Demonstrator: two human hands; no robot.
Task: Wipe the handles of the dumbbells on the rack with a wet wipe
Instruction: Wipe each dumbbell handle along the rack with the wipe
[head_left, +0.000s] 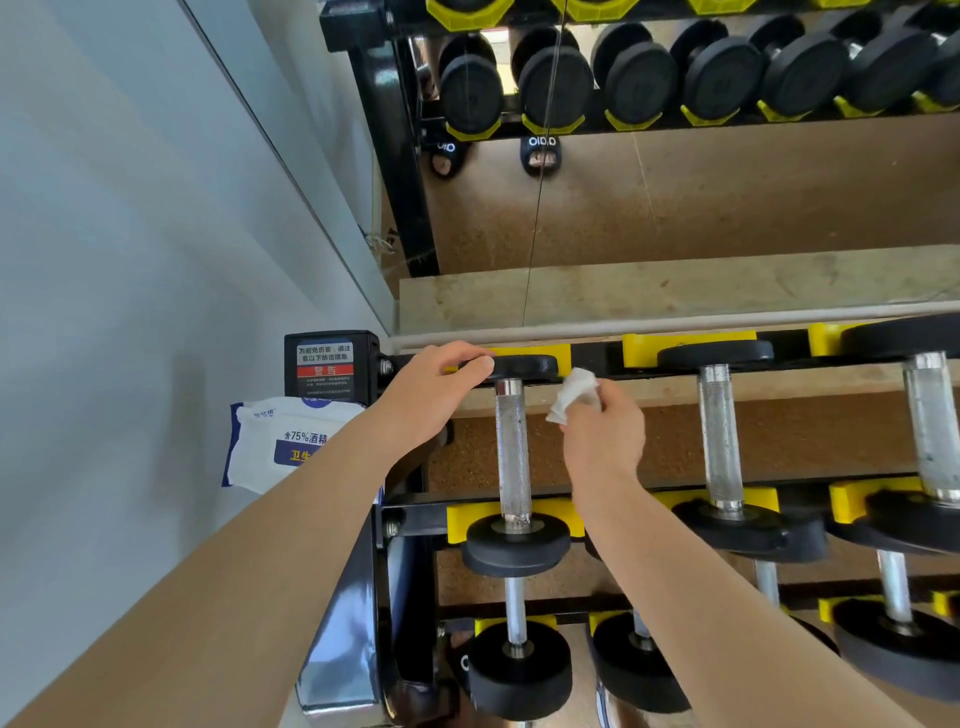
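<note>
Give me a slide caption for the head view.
Left hand steadies the dumbbell; right hand holds a wipe beside its handle.

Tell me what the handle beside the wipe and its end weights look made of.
Handle: looks like bright metal, probably chromed steel, with a knurled crosshatch and a mirror-smooth collar. End weight: matte black, likely rubber coated, no glare. Wet wipe: thin white crumpled cloth, pinched by the right hand.

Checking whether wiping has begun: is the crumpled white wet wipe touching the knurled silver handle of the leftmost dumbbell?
Apart. The head view shows brown floor between the wet wipe, pinched by the right hand, and the handle.
</note>
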